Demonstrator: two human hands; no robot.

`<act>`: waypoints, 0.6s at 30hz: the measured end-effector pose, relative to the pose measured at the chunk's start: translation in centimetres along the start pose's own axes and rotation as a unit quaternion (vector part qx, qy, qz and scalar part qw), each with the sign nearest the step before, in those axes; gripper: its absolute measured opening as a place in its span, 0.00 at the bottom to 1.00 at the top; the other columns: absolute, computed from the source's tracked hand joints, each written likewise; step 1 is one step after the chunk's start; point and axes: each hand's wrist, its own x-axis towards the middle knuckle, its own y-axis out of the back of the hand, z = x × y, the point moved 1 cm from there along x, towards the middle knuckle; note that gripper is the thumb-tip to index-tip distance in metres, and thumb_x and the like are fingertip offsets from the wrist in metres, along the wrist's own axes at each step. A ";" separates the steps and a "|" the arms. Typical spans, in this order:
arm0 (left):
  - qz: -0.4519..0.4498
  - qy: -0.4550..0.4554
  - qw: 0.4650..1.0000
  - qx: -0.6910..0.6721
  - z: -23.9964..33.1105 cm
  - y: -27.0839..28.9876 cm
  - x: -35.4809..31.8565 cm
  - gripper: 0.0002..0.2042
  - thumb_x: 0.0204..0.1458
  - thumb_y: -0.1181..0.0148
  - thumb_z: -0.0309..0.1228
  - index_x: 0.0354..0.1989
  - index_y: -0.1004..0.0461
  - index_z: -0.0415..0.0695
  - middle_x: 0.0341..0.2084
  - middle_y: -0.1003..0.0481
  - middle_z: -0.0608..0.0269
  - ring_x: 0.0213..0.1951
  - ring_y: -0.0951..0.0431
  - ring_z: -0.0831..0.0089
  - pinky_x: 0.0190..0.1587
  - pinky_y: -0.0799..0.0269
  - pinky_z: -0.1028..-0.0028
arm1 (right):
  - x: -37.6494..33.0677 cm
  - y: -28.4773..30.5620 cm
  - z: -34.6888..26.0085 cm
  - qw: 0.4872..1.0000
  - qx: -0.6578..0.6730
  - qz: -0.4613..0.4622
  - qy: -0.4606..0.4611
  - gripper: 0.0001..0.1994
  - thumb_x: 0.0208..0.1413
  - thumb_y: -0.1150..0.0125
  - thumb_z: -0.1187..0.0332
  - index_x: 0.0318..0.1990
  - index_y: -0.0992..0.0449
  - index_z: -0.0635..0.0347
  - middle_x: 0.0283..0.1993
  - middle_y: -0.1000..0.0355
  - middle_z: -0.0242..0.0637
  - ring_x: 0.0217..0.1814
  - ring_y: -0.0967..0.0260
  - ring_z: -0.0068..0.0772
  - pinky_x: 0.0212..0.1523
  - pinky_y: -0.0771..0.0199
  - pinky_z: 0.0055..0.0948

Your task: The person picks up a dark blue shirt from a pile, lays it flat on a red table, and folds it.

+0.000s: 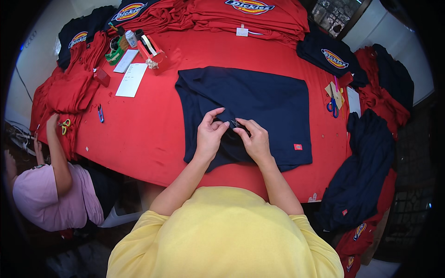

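Note:
A dark navy garment point(259, 99) lies spread flat on a red-covered table point(143, 134), with a small red tag point(298, 147) near its lower right corner. My left hand point(209, 135) and my right hand point(254, 139) meet at the garment's near edge. Both pinch a fold of the navy fabric between thumb and fingers, almost touching each other. What lies between the fingertips is too small to make out.
Stacks of red garments point(250, 16) fill the far edge. Navy garments point(361, 176) hang off the right side. Blue-handled scissors point(333, 106) lie at right, white paper sheets point(131, 79) and a red tray of small items point(150, 51) at left. A person in pink point(51, 190) sits at left.

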 end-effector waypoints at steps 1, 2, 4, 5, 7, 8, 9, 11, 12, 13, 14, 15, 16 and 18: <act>0.004 -0.007 1.000 -0.003 0.0 -0.1 0.0 0.21 0.51 0.42 0.16 0.54 0.35 0.33 0.41 0.29 0.60 0.39 0.25 0.81 0.45 0.31 0.82 | 0.0 0.0 0.2 1.000 -0.003 0.002 0.008 0.13 0.52 0.36 0.67 0.44 0.22 0.61 0.35 0.25 0.42 0.30 0.27 0.43 0.31 0.29 0.32; 0.009 -0.015 1.000 -0.005 -0.1 -0.2 0.0 0.20 0.51 0.42 0.16 0.54 0.34 0.34 0.38 0.28 0.62 0.36 0.26 0.83 0.43 0.32 0.83 | 0.0 -0.1 0.5 1.000 -0.005 0.004 0.016 0.12 0.52 0.36 0.67 0.44 0.22 0.61 0.35 0.25 0.42 0.30 0.27 0.43 0.31 0.29 0.32; 0.015 -0.025 1.000 -0.001 -0.2 -0.3 0.0 0.20 0.51 0.41 0.17 0.54 0.33 0.35 0.34 0.27 0.64 0.34 0.27 0.86 0.41 0.34 0.85 | 0.0 -0.1 0.8 1.000 -0.009 0.008 0.027 0.12 0.52 0.36 0.67 0.43 0.22 0.61 0.35 0.25 0.42 0.30 0.27 0.43 0.31 0.29 0.32; 0.017 -0.027 0.999 0.003 -0.3 -0.3 0.0 0.20 0.51 0.41 0.17 0.54 0.33 0.35 0.33 0.27 0.64 0.34 0.27 0.86 0.41 0.34 0.85 | 0.0 -0.2 0.9 0.999 -0.012 0.010 0.029 0.12 0.52 0.36 0.67 0.43 0.22 0.61 0.35 0.25 0.41 0.30 0.27 0.43 0.31 0.29 0.33; 0.017 -0.029 0.999 0.012 -0.3 -0.2 0.0 0.20 0.51 0.41 0.18 0.54 0.33 0.35 0.33 0.26 0.64 0.33 0.27 0.85 0.40 0.34 0.85 | 0.0 -0.2 0.6 0.999 -0.019 0.013 0.030 0.12 0.52 0.37 0.67 0.43 0.22 0.61 0.34 0.25 0.41 0.31 0.27 0.44 0.31 0.28 0.33; 0.016 -0.029 0.999 0.015 -0.3 -0.1 0.0 0.20 0.51 0.41 0.18 0.54 0.33 0.35 0.32 0.26 0.64 0.33 0.27 0.85 0.40 0.34 0.85 | 0.0 -0.2 0.2 0.999 -0.024 0.014 0.028 0.11 0.52 0.37 0.67 0.42 0.22 0.61 0.34 0.25 0.41 0.31 0.27 0.44 0.31 0.28 0.34; 0.014 -0.029 0.999 0.018 -0.3 -0.2 -0.1 0.20 0.51 0.41 0.18 0.54 0.33 0.35 0.32 0.26 0.64 0.33 0.27 0.85 0.39 0.34 0.85 | 0.0 -0.2 0.0 0.999 -0.029 0.016 0.026 0.11 0.52 0.37 0.67 0.42 0.22 0.61 0.34 0.25 0.41 0.31 0.27 0.44 0.31 0.28 0.34; 0.015 -0.031 0.999 0.041 -0.2 -0.2 -0.1 0.20 0.51 0.41 0.18 0.54 0.32 0.36 0.31 0.25 0.64 0.32 0.27 0.85 0.38 0.34 0.85 | 0.1 -0.2 -0.1 0.999 -0.036 0.015 0.024 0.11 0.52 0.37 0.67 0.42 0.22 0.61 0.34 0.25 0.41 0.31 0.27 0.44 0.31 0.28 0.35; 0.015 -0.032 0.998 0.052 -0.2 -0.3 -0.1 0.19 0.51 0.42 0.18 0.54 0.32 0.36 0.30 0.25 0.64 0.31 0.27 0.85 0.37 0.34 0.85 | 0.1 -0.2 -0.1 0.999 -0.040 0.015 0.023 0.11 0.52 0.37 0.67 0.42 0.22 0.61 0.34 0.25 0.40 0.31 0.27 0.44 0.31 0.28 0.35; 0.014 -0.032 0.997 0.066 -0.2 -0.3 -0.2 0.19 0.51 0.42 0.18 0.54 0.32 0.36 0.31 0.25 0.64 0.31 0.27 0.85 0.36 0.34 0.85 | 0.1 -0.1 0.0 0.999 -0.043 0.018 0.027 0.11 0.52 0.37 0.67 0.42 0.22 0.61 0.34 0.26 0.40 0.31 0.27 0.44 0.31 0.28 0.35; 0.013 -0.032 0.996 0.080 -0.2 -0.2 -0.2 0.19 0.51 0.42 0.18 0.54 0.32 0.36 0.31 0.25 0.64 0.31 0.28 0.86 0.36 0.34 0.85 | 0.1 -0.1 0.1 0.998 -0.045 0.020 0.031 0.11 0.52 0.37 0.67 0.42 0.22 0.61 0.33 0.26 0.40 0.30 0.27 0.44 0.31 0.28 0.35; 0.012 -0.032 0.995 0.094 -0.1 -0.2 -0.2 0.19 0.51 0.41 0.18 0.54 0.32 0.36 0.31 0.25 0.64 0.30 0.28 0.86 0.36 0.34 0.84 | 0.1 -0.1 0.1 0.998 -0.048 0.022 0.037 0.11 0.52 0.37 0.67 0.42 0.22 0.61 0.33 0.26 0.41 0.30 0.27 0.44 0.31 0.28 0.35; 0.013 -0.038 0.996 0.082 -0.1 -0.2 -0.3 0.19 0.51 0.42 0.18 0.54 0.32 0.36 0.31 0.25 0.64 0.30 0.28 0.86 0.36 0.34 0.84 | 0.2 -0.1 0.2 0.999 -0.037 0.023 0.021 0.11 0.53 0.37 0.67 0.42 0.22 0.61 0.34 0.26 0.41 0.31 0.27 0.43 0.32 0.28 0.34; 0.014 -0.048 0.997 0.059 -0.1 -0.2 -0.4 0.19 0.51 0.42 0.18 0.54 0.32 0.36 0.31 0.25 0.65 0.30 0.28 0.86 0.36 0.34 0.84 | 0.1 0.1 0.2 1.000 -0.015 0.024 -0.012 0.11 0.54 0.38 0.68 0.43 0.23 0.62 0.36 0.26 0.43 0.33 0.26 0.41 0.34 0.28 0.31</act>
